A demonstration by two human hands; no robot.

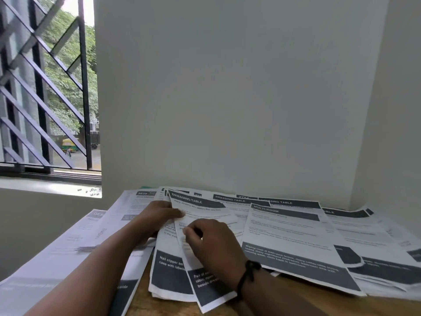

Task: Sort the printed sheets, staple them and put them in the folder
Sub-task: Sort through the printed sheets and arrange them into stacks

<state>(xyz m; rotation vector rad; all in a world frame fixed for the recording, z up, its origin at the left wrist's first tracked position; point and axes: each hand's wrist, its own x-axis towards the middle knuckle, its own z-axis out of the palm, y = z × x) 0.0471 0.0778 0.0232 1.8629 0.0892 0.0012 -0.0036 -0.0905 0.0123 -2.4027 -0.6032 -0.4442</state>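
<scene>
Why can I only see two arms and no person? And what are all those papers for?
The camera sits on the person's head and looks down, so you see what they see: only their own arms. There is just this one picture.

The wooden table is covered with printed sheets. The person is sorting them. The left hand pinches the edge of a sheet headed DRESSING TABLE. The right hand, which has a black wristband, has its fingers curled on the same sheet. Beside it lies a sheet headed MULTI-ROOM.

On the left is a window with bars and trees outside. I cannot see a stapler. A bit of green shows behind the papers, but I cannot tell what it is.
</scene>
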